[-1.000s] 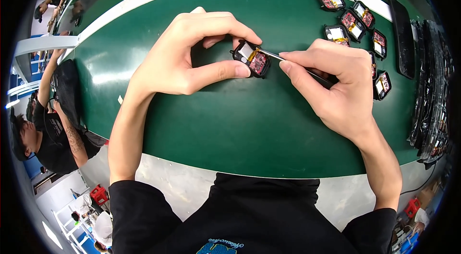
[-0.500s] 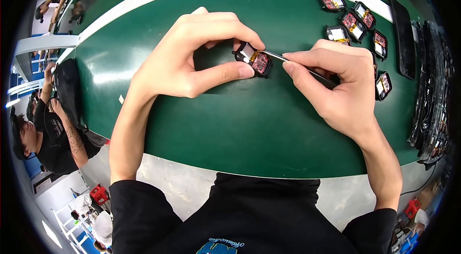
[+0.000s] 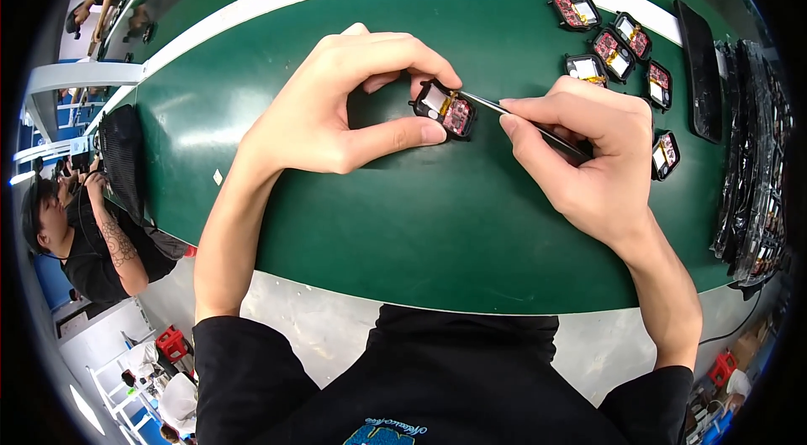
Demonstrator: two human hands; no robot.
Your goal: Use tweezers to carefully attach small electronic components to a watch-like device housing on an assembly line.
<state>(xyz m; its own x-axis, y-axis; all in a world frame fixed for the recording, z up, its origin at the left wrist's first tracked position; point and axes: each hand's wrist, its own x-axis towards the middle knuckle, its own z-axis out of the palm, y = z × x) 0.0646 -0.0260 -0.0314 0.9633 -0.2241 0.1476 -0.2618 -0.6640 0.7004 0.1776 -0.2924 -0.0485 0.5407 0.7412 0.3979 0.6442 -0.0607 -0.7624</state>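
Two-handed: pinching open black casing (image 3: 445,112) with left fingers (image 3: 410,56), well left of black slab (image 3: 699,71), grasping slim metal tool (image 3: 482,100) with right fingers (image 3: 551,111), nearer slab; could tear yellow ribbon (image 3: 447,105) through tool slip.

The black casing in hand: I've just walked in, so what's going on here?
The person's left hand grips a small open black casing with red circuitry showing inside. The right hand holds a slim pointed tool, its tip at the casing's edge; whether it touches is too small to tell. Similar open casings lie on the green tabletop to the right.
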